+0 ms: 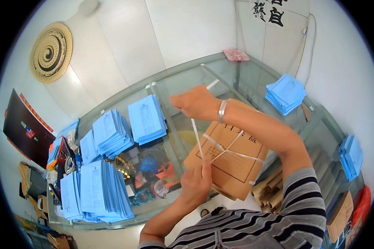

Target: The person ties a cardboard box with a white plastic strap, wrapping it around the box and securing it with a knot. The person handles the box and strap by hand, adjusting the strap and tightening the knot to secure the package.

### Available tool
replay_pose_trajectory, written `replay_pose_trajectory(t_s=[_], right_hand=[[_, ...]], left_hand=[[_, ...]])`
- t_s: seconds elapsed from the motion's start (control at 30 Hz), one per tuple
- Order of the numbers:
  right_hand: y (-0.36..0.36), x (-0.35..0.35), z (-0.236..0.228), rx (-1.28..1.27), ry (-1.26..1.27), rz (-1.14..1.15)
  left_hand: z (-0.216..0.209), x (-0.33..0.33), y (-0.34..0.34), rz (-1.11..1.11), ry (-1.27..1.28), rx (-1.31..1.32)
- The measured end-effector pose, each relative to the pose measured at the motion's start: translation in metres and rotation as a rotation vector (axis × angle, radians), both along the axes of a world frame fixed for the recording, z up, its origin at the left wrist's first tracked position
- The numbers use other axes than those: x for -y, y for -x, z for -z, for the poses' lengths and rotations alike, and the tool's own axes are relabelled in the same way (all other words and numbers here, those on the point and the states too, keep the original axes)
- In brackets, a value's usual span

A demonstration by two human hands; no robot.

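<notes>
A stack of brown cardboard file boxes sits at an angle on the glass counter in front of me, with white plastic string crossing over its top face. My left hand is at the near left edge of the stack, thumb and fingers pinched on the string where its strands meet. My right arm, with a silver bracelet at the wrist, reaches across the far side of the stack. Closed in a fist above the counter, my right hand grips the string, which runs taut down to the left hand.
Several piles of blue printed envelopes stand on the glass counter at left, and more blue stacks lie at right. Brown rolls show below the counter's right part. A pink packet lies at the far corner.
</notes>
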State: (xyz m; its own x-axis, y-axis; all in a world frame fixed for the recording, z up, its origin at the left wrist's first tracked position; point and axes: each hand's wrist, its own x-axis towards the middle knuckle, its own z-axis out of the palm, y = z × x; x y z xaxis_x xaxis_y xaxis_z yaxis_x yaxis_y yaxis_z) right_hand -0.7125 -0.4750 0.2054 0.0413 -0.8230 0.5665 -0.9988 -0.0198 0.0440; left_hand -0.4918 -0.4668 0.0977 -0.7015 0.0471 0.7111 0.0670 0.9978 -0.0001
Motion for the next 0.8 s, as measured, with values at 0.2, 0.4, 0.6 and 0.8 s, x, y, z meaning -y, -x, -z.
replay_pose_trajectory(t_s=[0.2,0.4,0.6,0.8], right_hand=[[-0.022,0.04,0.005,-0.118,-0.015,-0.029],[-0.022,0.049,0.016,-0.101,-0.009,-0.068],[-0.022,0.042,0.022,-0.014,0.084,-0.066],[-0.041,-0.021,-0.011,0.103,0.549,-0.073]], left_hand=[[0.0,0.006,-0.009,-0.032,-0.002,0.067],[0.002,0.009,-0.012,-0.026,-0.025,0.084],[-0.005,0.008,-0.007,-0.043,-0.089,0.202],[-0.017,0.033,0.001,0.156,-0.708,0.343]])
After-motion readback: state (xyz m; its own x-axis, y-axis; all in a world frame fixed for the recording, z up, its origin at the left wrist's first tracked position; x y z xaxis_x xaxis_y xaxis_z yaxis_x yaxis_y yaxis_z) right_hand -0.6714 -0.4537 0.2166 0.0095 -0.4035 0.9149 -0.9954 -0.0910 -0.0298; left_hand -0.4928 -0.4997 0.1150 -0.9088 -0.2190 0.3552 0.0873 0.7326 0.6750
